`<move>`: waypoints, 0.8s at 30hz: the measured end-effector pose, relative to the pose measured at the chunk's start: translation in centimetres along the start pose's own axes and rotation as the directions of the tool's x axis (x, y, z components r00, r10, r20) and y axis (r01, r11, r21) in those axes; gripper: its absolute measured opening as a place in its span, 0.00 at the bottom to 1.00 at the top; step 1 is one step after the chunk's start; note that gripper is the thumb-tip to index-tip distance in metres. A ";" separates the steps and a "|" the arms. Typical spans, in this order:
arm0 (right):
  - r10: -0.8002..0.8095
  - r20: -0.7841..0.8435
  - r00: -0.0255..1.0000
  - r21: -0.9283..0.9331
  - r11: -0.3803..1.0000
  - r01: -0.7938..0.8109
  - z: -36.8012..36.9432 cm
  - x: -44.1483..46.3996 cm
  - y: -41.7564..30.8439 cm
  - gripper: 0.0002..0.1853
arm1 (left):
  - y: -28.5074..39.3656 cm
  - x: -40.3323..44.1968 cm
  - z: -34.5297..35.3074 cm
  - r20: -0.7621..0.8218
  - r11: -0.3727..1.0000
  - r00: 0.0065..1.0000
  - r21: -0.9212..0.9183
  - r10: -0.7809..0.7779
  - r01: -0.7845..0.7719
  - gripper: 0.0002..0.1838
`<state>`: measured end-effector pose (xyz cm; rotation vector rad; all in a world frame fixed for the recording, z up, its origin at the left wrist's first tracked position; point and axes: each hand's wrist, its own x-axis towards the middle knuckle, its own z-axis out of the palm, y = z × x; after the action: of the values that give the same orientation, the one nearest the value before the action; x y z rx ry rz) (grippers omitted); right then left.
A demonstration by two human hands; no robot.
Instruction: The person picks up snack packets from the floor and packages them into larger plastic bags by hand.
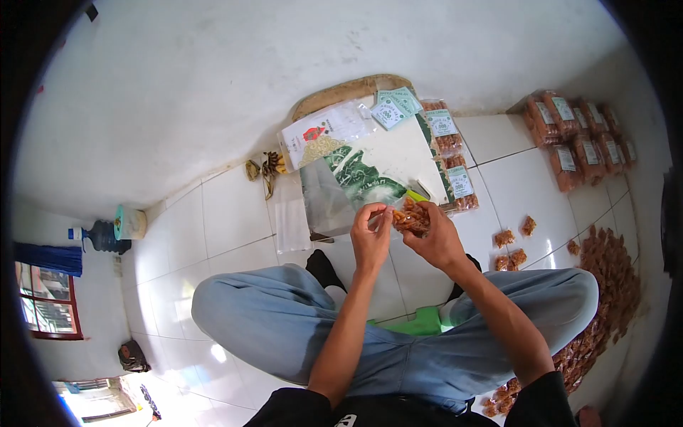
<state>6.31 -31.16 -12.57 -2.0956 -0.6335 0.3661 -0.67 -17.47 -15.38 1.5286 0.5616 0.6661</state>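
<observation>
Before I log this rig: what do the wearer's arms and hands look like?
The left sleeve and right sleeve are black, ending near the elbows. Forearms are bare. Left hand and right hand are ungloved; no watch, cables or markings visible.

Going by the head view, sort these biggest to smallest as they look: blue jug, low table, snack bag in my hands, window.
1. Low table
2. Window
3. Blue jug and snack bag: too alike to rank, and the bag is nearer the camera.
</observation>
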 end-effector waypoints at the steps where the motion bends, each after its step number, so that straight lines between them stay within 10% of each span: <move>1: 0.000 0.000 1.000 -0.002 1.000 0.000 -0.3 0.0 -0.5 0.35 | -0.1 0.0 0.1 -0.022 1.000 1.000 0.009 0.000 0.000 0.10; 10: -0.503 0.181 0.845 -0.232 0.813 0.534 -1.6 0.0 -0.1 0.33 | 2.2 0.2 -0.1 -0.092 0.994 0.990 0.012 -0.110 0.112 0.10; 17: -0.060 -0.063 0.996 0.061 0.996 0.064 0.2 0.7 0.2 0.35 | 0.1 -0.3 0.5 0.049 0.987 0.995 0.125 0.091 -0.097 0.08; 21: 0.376 0.125 0.918 0.424 0.817 -0.392 0.3 2.1 0.7 0.33 | 0.8 -0.2 0.8 0.028 0.934 0.973 0.273 0.231 -0.230 0.07; 24: 0.430 0.105 0.897 0.637 0.663 -0.393 0.4 2.1 0.3 0.26 | 0.7 -0.3 0.4 0.014 0.924 0.979 0.328 0.204 -0.197 0.07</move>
<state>7.96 -29.82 -13.08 -1.5334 0.0458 0.6760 -0.63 -18.04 -14.73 1.9125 0.5555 0.7738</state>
